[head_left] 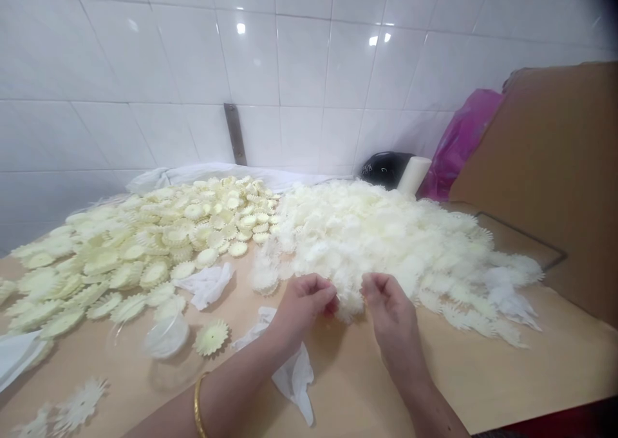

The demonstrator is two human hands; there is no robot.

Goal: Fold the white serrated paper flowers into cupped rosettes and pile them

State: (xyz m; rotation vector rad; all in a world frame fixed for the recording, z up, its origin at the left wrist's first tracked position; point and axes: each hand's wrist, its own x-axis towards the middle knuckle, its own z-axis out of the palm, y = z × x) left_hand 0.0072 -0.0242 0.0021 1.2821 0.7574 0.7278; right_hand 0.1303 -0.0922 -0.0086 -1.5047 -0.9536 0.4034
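Left hand (304,306) and right hand (389,312) apparently pinch one white frilled piece (350,304).

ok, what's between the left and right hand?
A white frilly clump at the near edge of the white pile, pinched from both sides by the left hand and right hand. Seen in the head view.

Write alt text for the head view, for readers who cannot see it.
Left hand and right hand pinch a white frilly plastic piece at the edge of a white heap; pale yellow toothed plastic discs lie to its left.
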